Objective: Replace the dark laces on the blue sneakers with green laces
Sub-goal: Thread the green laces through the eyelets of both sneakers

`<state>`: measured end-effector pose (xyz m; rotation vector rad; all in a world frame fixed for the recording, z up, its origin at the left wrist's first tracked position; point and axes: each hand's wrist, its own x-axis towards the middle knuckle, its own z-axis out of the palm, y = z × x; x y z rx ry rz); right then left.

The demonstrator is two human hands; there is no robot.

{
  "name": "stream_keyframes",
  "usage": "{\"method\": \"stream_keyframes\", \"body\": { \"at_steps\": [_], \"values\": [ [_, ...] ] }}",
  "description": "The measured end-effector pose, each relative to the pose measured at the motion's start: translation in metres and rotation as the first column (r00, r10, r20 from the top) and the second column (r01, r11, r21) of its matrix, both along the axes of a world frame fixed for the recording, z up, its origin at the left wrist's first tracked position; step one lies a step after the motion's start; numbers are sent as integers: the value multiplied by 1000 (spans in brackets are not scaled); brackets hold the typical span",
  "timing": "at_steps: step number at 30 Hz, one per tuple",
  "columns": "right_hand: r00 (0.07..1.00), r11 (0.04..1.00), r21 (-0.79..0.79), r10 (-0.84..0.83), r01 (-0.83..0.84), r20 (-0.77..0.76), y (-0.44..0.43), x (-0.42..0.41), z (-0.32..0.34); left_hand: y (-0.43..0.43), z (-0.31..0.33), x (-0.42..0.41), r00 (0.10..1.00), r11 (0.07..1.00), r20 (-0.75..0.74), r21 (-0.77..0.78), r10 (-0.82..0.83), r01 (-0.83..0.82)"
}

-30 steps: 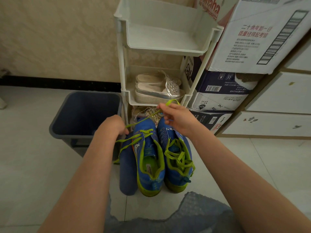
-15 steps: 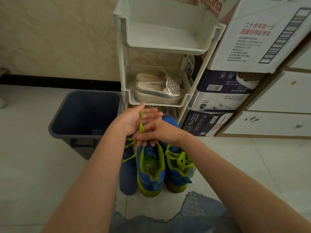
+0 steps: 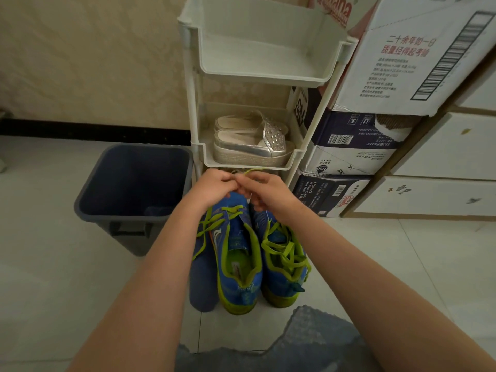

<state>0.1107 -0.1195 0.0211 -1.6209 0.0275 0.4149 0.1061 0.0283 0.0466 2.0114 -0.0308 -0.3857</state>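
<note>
Two blue sneakers with yellow-green trim stand side by side on the floor, heels toward me. The left sneaker [image 3: 236, 253] carries a green lace [image 3: 214, 218] through its eyelets, with a loose end hanging down its left side. The right sneaker [image 3: 281, 253] is laced in green too. My left hand [image 3: 214, 186] and my right hand [image 3: 265, 191] meet above the left sneaker's toe, fingertips together, pinching the ends of the green lace; a short loop of it sticks up between them. A blue insole [image 3: 201, 285] lies left of the sneakers.
A dark blue bin [image 3: 112, 210] stands to the left. Behind the sneakers is a white plastic rack [image 3: 198, 146] holding silver platform shoes [image 3: 252, 146]. Stacked cardboard boxes [image 3: 349, 157] and white drawers [image 3: 442, 157] fill the right. A grey textured cloth [image 3: 308, 342] lies near me.
My hands came together from apart, then moved up and away toward the rack, holding the lace ends close together above the toe.
</note>
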Motion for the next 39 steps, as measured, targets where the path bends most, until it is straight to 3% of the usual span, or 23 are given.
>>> {"method": "stream_keyframes", "body": {
  "at_steps": [3, 5, 12, 14, 16, 18, 24, 27, 31, 35, 39],
  "values": [
    [994, 995, -51, -82, 86, 69, -1, -2, -7, 10, -2, -2, 996, 997, -68, 47, -51, 54],
    [992, 992, -23, -127, 127, 25, -5, -1, -8, 14, -3, -4, 986, 990, -126, 79, -109, 119],
    [985, 985, 171, -1, 31, -175, -8, 4, -11, 17, -1, -4, 947, 973, -241, 40, -213, 229],
    [991, 991, 114, 88, -77, -97, -9, 4, -10, 19, -1, -3, 940, 971, -257, 25, -225, 239],
    [975, 973, -69, 221, -219, 24, -10, 4, -9, 19, -2, -2, 941, 973, -261, 27, -216, 231],
    [957, 939, -211, 287, -271, 50, -10, 2, -7, 20, -3, -1, 948, 974, -257, 72, -188, 213],
    [951, 923, -253, 307, -290, 30, -16, -1, -8, 24, -7, 2, 959, 989, -271, 100, -76, 107],
    [961, 931, -263, 273, -252, 47, -15, 0, -11, 21, -7, 1, 952, 996, -300, 41, -68, 84],
    [956, 912, -301, 294, -280, -1, -4, -2, -13, 19, -11, -3, 966, 987, -205, -14, -157, 158],
    [967, 941, -222, 244, -254, -72, 1, 2, -13, 21, -14, -2, 994, 996, -66, -2, -89, 89],
    [949, 962, -84, 239, -260, -205, 0, 3, -16, 21, -16, -1, 993, 996, -91, 31, -75, 78]
  ]
}}
